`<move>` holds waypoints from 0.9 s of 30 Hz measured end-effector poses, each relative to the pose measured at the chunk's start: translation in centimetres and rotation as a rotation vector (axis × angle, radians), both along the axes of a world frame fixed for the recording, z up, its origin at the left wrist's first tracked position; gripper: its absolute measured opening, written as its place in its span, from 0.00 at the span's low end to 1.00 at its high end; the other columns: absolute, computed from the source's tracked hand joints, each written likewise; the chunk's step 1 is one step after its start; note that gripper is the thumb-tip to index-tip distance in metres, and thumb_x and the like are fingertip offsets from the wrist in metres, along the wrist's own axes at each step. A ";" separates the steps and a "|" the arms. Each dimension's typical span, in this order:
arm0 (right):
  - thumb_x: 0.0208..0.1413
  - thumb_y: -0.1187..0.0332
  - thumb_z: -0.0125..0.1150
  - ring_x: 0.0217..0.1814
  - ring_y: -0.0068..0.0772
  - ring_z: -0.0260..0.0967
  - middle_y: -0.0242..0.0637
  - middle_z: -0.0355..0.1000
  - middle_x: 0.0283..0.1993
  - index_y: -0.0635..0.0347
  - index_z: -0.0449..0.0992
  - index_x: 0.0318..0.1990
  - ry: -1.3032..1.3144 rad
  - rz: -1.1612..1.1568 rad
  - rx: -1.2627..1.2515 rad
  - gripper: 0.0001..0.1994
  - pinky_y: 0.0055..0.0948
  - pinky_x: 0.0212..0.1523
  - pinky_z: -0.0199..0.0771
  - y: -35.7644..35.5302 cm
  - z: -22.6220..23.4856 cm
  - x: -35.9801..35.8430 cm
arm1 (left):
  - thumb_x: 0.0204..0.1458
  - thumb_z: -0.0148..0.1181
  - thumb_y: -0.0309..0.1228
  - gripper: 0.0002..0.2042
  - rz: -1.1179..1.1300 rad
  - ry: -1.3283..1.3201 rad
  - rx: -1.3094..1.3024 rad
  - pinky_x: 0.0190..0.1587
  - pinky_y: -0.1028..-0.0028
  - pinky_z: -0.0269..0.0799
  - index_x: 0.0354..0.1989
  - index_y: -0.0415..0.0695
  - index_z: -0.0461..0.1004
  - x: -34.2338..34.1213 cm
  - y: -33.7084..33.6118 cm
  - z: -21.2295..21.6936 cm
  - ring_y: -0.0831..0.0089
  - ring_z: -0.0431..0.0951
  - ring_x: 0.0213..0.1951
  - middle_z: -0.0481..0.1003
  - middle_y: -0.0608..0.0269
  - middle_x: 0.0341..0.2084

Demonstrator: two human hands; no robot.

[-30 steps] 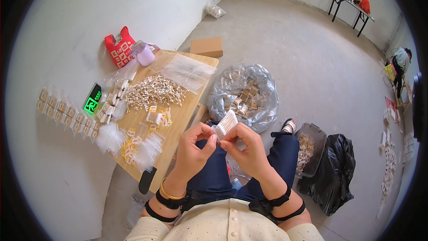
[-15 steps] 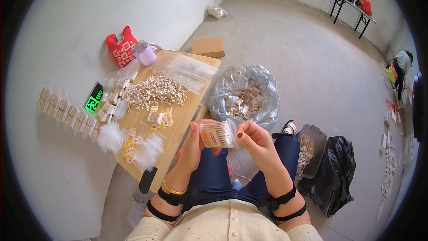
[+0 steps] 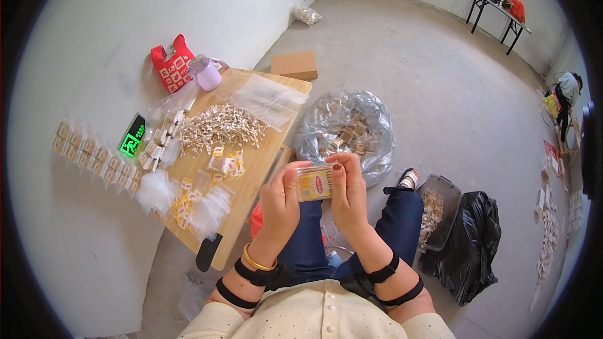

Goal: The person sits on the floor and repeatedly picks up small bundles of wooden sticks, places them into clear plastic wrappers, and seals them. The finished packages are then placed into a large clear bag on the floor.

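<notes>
Between my two hands, above my lap, is a small clear bag of cotton swabs (image 3: 316,184) with a yellow label card facing up. My left hand (image 3: 281,198) grips its left side, and my right hand (image 3: 349,191) pinches its right side, thumb on top. On the wooden table (image 3: 286,88) to my left lies a heap of loose cotton swabs (image 3: 220,127). Nearer me are yellow label cards (image 3: 183,208), empty clear bags (image 3: 210,213) and a small bundle of swabs (image 3: 218,164). A large clear sack (image 3: 377,107) beyond my hands holds several packed swab bags.
Packed swab bags (image 3: 100,158) stand in rows at the left. A purple jug (image 3: 206,76) and red bag (image 3: 171,66) sit at the table's back. A cardboard box (image 3: 294,64), grey bin (image 3: 445,198) and black plastic bag (image 3: 471,238) are on the floor. Another person (image 3: 568,91) bends far right.
The swab bag has turned so its label faces up more squarely. My right hand has moved left and closed onto its right side; my left hand has shifted slightly right.
</notes>
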State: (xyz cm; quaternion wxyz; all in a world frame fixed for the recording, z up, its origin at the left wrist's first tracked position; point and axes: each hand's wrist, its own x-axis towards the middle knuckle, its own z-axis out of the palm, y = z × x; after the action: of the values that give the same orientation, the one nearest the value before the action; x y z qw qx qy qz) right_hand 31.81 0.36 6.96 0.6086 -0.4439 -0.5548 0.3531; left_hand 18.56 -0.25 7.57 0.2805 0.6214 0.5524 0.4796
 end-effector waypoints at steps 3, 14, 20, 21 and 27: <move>0.67 0.62 0.41 0.29 0.26 0.62 0.38 0.68 0.28 0.63 0.66 0.42 -0.010 -0.028 -0.022 0.12 0.25 0.33 0.64 0.3 -0.1 -0.2 | 0.65 0.41 0.34 0.16 0.067 0.033 0.197 0.32 0.75 0.70 0.45 0.38 0.76 0.6 0.3 0.1 0.64 0.77 0.27 0.77 0.55 0.29; 0.68 0.57 0.40 0.33 0.14 0.58 0.27 0.65 0.32 0.60 0.67 0.39 0.140 0.081 -0.142 0.15 0.17 0.35 0.60 1.0 -1.6 -0.9 | 0.65 0.44 0.39 0.18 -0.145 -0.730 -0.175 0.21 0.84 0.52 0.47 0.37 0.75 -0.4 1.5 -0.8 0.89 0.56 0.19 0.61 0.78 0.16; 0.67 0.62 0.44 0.30 0.19 0.60 0.33 0.67 0.28 0.63 0.69 0.37 0.196 0.042 -0.109 0.13 0.22 0.33 0.63 1.3 -1.6 -1.7 | 0.65 0.43 0.40 0.15 -0.013 -0.440 -0.022 0.20 0.82 0.50 0.32 0.42 0.69 -1.1 1.2 -0.7 0.88 0.54 0.18 0.58 0.77 0.15; 0.67 0.62 0.44 0.30 0.19 0.60 0.33 0.67 0.28 0.63 0.69 0.37 0.180 0.034 -0.092 0.13 0.22 0.33 0.63 1.3 -1.5 -1.9 | 0.65 0.44 0.39 0.15 0.002 -0.388 0.019 0.20 0.82 0.50 0.29 0.43 0.67 -1.4 1.3 -1.2 0.88 0.54 0.18 0.57 0.77 0.14; 0.67 0.60 0.43 0.32 0.14 0.56 0.26 0.64 0.31 0.61 0.69 0.38 0.102 0.108 -0.108 0.14 0.17 0.34 0.58 0.3 -0.2 -2.8 | 0.62 0.50 0.33 0.12 0.065 -0.247 0.189 0.21 0.79 0.55 0.27 0.41 0.63 -1.8 1.2 -0.9 0.84 0.60 0.18 0.63 0.71 0.15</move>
State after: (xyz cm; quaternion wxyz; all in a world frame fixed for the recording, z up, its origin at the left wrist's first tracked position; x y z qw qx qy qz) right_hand 29.05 0.66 6.73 0.5913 -0.4271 -0.5263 0.4371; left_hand 16.78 0.92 6.65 0.2710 0.5630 0.4859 0.6111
